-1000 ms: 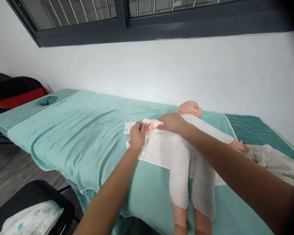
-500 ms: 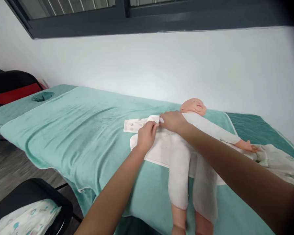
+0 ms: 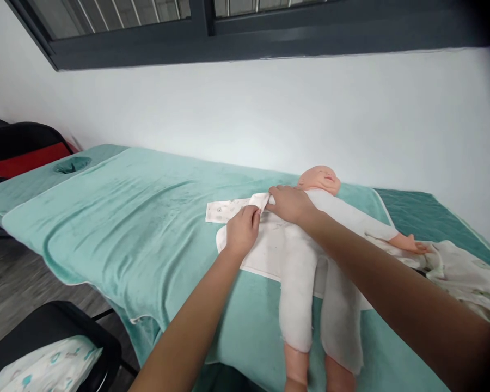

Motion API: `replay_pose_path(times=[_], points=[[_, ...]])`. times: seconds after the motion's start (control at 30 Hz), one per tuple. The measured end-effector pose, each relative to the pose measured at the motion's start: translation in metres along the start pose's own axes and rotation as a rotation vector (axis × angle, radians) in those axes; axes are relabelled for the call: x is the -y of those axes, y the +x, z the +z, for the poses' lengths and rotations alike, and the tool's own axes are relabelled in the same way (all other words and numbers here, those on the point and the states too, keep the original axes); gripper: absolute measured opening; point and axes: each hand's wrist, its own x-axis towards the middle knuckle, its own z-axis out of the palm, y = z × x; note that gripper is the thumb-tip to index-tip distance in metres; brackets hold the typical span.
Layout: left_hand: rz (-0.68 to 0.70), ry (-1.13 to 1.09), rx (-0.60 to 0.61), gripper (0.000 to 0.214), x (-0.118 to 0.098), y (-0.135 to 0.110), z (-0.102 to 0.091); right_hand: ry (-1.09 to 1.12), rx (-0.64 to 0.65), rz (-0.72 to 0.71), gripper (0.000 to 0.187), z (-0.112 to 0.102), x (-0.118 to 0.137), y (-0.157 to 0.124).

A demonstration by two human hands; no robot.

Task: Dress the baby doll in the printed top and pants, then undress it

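A baby doll [image 3: 300,272] with a white cloth body lies on its back, on a spread white baby garment [image 3: 265,256]. The garment's printed sleeve [image 3: 226,210] stretches out to the left of the doll. My left hand [image 3: 244,228] is closed, pinching the sleeve's gathered edge between thumb and fingers. My right hand [image 3: 291,204] is curled over the doll's arm on that side, close beside the sleeve opening. Most of that arm is hidden under my right hand and the cloth. The doll's other arm [image 3: 359,218] reaches out to the right, its hand bare.
A teal cover [image 3: 126,218] drapes the long bed, which has a face hole [image 3: 72,164] at the far left. Printed cloth [image 3: 469,272] lies crumpled at the right. A black chair [image 3: 57,321] holds a printed diaper-like item [image 3: 51,365]. The wall [image 3: 249,114] borders the bed.
My left hand has shifted slightly down, and the sleeve's gathered edge is tilted differently between my hands. My right hand stays over the doll's arm. The view has moved a little.
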Motion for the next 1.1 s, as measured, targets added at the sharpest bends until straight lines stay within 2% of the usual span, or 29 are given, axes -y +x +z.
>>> replay_pose_path(times=[0.13,0.23,0.37,0.47,0.53,0.6,0.67,0.77,0.9,1.0,1.1], points=[[-0.113,0.005,-0.103,0.016,0.006,0.004,0.002,0.154,-0.098,0.089,0.041,-0.008,-0.021,-0.023],[-0.16,0.019,-0.126,0.018,0.01,0.005,0.004,0.301,-0.217,0.219,0.042,-0.006,-0.043,-0.051],[-0.148,0.044,-0.083,0.017,0.013,0.006,0.007,0.556,-0.482,0.418,0.042,0.018,-0.069,-0.097],[-0.121,0.041,-0.053,0.013,0.014,0.008,0.008,0.587,-0.698,0.624,0.043,0.04,-0.078,-0.127],[-0.097,0.034,-0.039,0.012,0.012,0.008,0.008,0.583,-0.666,0.71,0.045,0.049,-0.08,-0.14],[-0.065,0.021,-0.026,0.012,0.009,0.008,0.006,0.619,-0.529,0.746,0.049,0.051,-0.082,-0.146],[-0.031,-0.013,-0.011,0.012,0.003,0.007,0.003,0.669,-0.441,0.732,0.054,0.05,-0.083,-0.147],[-0.01,-0.118,0.008,0.014,-0.009,0.004,0.001,0.748,-0.451,0.637,0.056,0.05,-0.085,-0.145],[-0.148,-0.359,0.049,0.019,-0.029,0.007,0.004,0.934,-0.467,0.553,0.057,0.054,-0.088,-0.146],[-0.296,-0.518,0.021,0.024,-0.044,0.016,0.009,0.999,-0.475,0.503,0.058,0.058,-0.09,-0.145],[-0.36,-0.606,0.0,0.026,-0.057,0.027,0.014,1.06,-0.472,0.431,0.058,0.06,-0.092,-0.142]])
